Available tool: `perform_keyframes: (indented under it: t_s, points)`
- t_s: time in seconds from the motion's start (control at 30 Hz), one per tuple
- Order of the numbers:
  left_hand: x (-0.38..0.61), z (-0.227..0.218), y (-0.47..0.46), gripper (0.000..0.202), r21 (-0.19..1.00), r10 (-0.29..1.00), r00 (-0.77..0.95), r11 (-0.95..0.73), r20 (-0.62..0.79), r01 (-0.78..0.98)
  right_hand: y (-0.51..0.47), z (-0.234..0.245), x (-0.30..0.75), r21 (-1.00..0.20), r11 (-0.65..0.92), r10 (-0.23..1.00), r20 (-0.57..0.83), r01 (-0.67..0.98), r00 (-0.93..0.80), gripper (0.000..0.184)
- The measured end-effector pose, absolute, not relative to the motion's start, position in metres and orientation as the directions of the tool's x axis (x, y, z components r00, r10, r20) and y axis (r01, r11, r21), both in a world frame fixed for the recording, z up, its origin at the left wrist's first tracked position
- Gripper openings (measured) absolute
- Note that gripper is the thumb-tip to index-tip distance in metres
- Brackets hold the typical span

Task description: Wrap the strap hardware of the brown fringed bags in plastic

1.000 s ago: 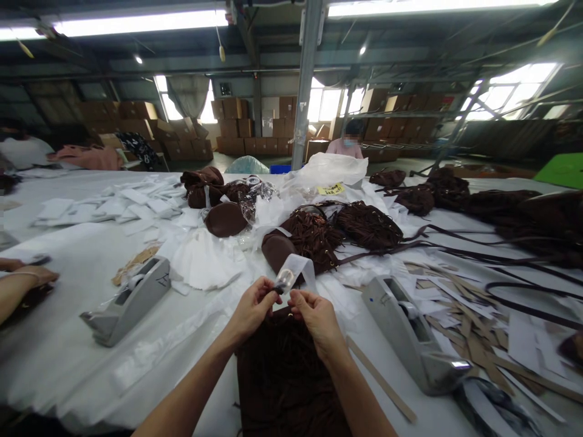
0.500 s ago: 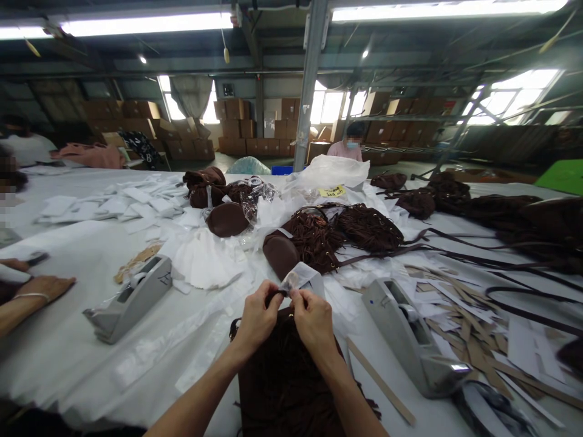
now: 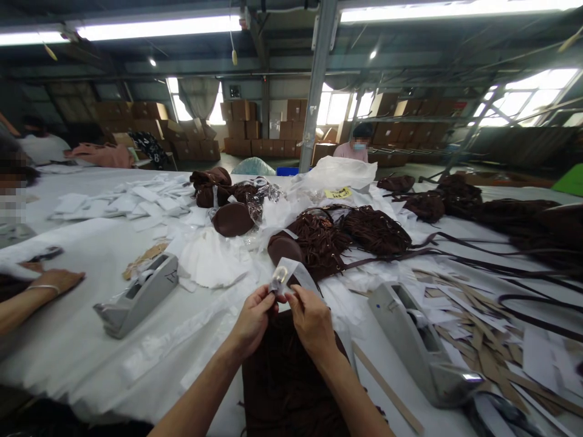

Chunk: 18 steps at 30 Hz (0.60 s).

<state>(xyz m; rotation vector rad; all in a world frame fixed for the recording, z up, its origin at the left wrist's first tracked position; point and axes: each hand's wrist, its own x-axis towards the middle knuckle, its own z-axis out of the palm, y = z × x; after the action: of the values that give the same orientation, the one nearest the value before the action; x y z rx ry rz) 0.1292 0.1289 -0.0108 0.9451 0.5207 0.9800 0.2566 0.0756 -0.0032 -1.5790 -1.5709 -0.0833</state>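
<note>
My left hand (image 3: 252,318) pinches a dark strap end below a gold-coloured metal ring (image 3: 281,275). A translucent white wrapping sheet (image 3: 298,273) lies around and behind the ring. Close beside it, my right hand (image 3: 312,318) has thumb and forefinger closed at the lower edge of that sheet; the exact grip is partly hidden. Below both wrists lies a dark brown fringed bag (image 3: 291,376), largely covered by my forearms. Beyond my fingers rest a brown oval-ended bag (image 3: 286,249) and another fringed one (image 3: 376,230).
Grey tape dispensers stand at left (image 3: 139,294) and right (image 3: 423,346). Card strips (image 3: 483,346) are heaped on the right, white packets (image 3: 122,203) at far left. A co-worker's hand (image 3: 57,280) rests at the left edge. Long straps (image 3: 473,258) cross the table at right.
The ring and its wrapping have tipped up and now show above my fingers. My right hand's fingers have loosened and shifted slightly. The whole view has moved a little to the left.
</note>
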Motion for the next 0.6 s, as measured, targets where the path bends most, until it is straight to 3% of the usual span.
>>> perform_keyframes:
  t_s: [0.3,0.47,0.6]
  points:
    - [0.129,-0.013,0.128,0.03,0.913,0.876,0.482,0.174,0.027,-0.369,0.075,-0.007,0.242,-0.492,0.223,0.698,0.683,0.842,0.214,0.025]
    - [0.12,-0.011,0.129,0.03,0.938,0.821,0.555,0.079,0.131,-0.338,0.078,-0.006,0.246,-0.319,0.155,0.705,0.699,0.935,0.121,0.028]
    - [0.121,-0.014,0.131,0.028,0.965,0.863,0.497,0.045,0.092,-0.257,0.074,-0.002,0.236,-0.207,0.072,0.712,0.696,0.976,0.095,0.031]
